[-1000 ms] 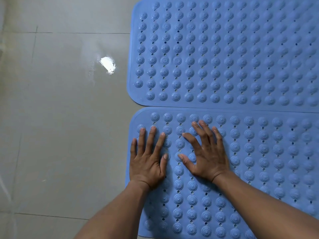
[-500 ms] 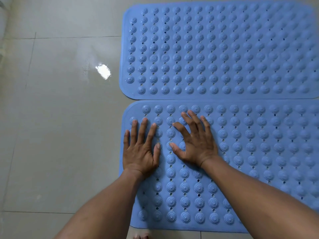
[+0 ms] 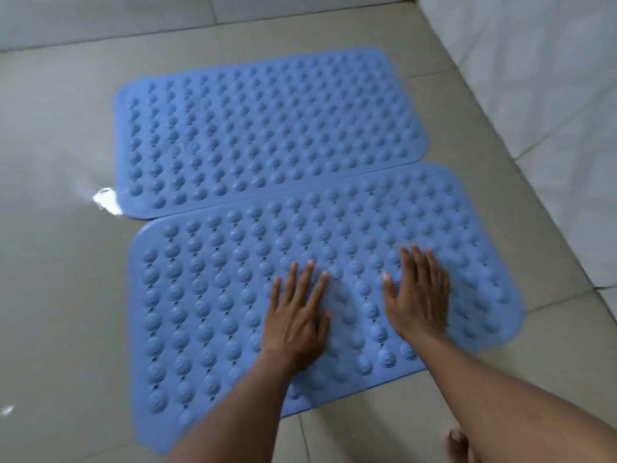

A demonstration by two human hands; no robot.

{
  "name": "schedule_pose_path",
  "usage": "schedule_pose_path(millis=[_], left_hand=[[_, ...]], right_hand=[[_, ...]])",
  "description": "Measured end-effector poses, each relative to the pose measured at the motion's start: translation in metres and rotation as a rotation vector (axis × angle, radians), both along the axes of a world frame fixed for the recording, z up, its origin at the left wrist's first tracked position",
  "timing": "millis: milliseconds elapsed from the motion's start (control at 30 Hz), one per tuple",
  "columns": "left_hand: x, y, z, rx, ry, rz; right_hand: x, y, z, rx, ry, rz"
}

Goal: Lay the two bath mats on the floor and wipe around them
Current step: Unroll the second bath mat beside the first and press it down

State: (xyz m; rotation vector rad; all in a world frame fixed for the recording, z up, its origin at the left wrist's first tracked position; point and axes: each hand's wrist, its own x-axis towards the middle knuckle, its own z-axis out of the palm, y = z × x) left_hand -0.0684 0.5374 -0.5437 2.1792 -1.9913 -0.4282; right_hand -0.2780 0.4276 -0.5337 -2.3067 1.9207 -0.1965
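Here the near bath mat [image 3: 233, 295], blue and studded, lies flat on the tiled floor [image 3: 60, 295], long axis from 8 to 2 o'clock, its far edge touching the second mat [image 3: 267, 135] at 12 o'clock, directly beneath the left hand [image 3: 295, 325] and right hand [image 3: 417, 295], both spread, palms down, holding nothing.

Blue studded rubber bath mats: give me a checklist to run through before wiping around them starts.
1. Far blue studded rubber mat flat on the grey tiled floor: ok.
2. Near blue studded rubber mat flat: ok.
3. Mats edge to edge: ok, though their ends are offset.
4. Left hand and right hand free: ok, both open on the near mat.
5. Wiping cloth at hand: not ok, none in view.
6. Floor wet: cannot tell.
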Motion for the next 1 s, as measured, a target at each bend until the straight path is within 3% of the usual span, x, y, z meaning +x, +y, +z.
schedule_pose_path(millis=[100, 300, 500, 733, 1000], left_hand=[[-0.060, -0.034, 0.001, -0.022, 0.013, -0.158], [-0.103, -0.080, -0.008, -0.011, -0.039, -0.325], [-0.102, -0.079, -0.006, -0.057, -0.012, -0.337], [-0.100, -0.079, -0.011, -0.204, 0.047, -0.349], [-0.103, -0.085, -0.009, -0.221, 0.072, -0.288]], right_hand=[[-0.043, -0.011, 0.004, 0.016, 0.005, -0.140], [-0.070, -0.021, -0.013, -0.025, -0.098, -0.184], [-0.069, -0.019, -0.017, -0.110, -0.194, -0.225], [-0.071, -0.018, -0.023, -0.167, -0.129, -0.145], [-0.069, -0.024, -0.019, -0.106, -0.155, -0.202]])
